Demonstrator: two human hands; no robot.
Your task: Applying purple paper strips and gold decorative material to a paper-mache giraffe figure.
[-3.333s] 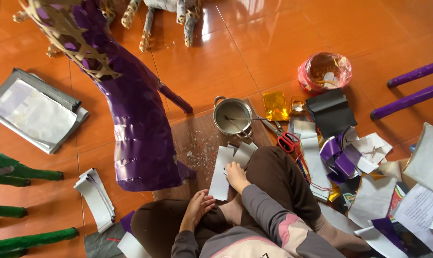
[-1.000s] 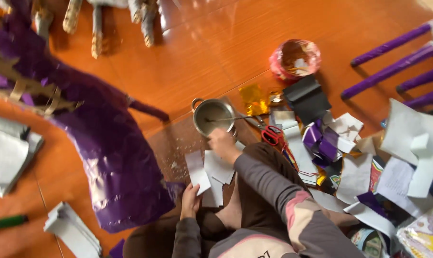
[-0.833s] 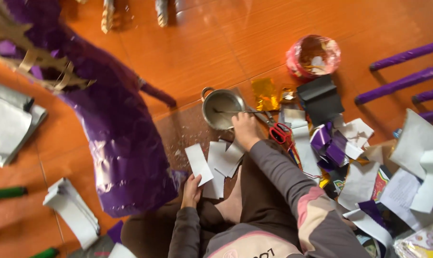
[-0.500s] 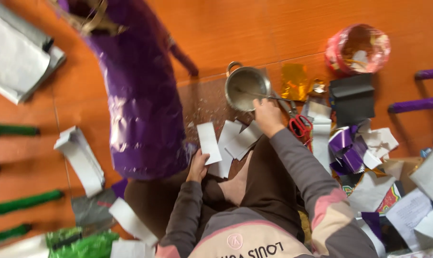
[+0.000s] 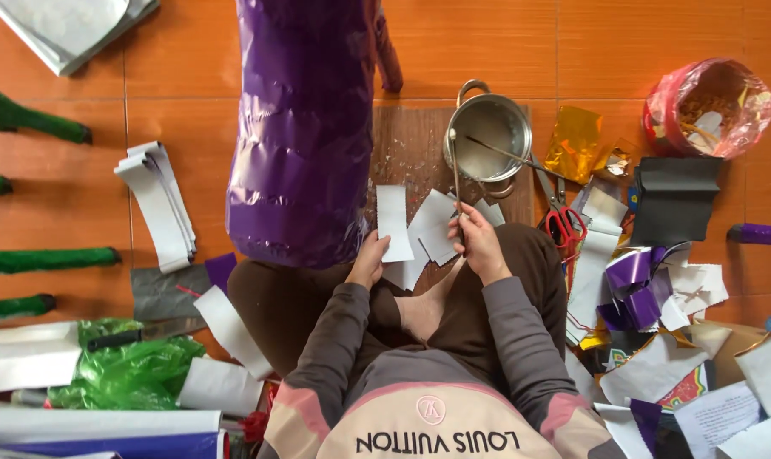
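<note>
A single view is recorded, from a camera worn on the head and aimed almost straight down. The wearer's own chest, sleeves and folded legs are seen along the lower edge, so the top of the frame lies away from the body. The orange tiled floor (image 5: 79,195) is taken in from seated head height, near enough that both hands are caught at mid-frame: left hand (image 5: 370,259), right hand (image 5: 479,242). A wooden board (image 5: 406,144) and a steel pot (image 5: 490,146) are framed just beyond them. The purple foil-covered form (image 5: 304,127) is cut off by the upper edge. No second view is provided, so no overlap is noted.
</note>
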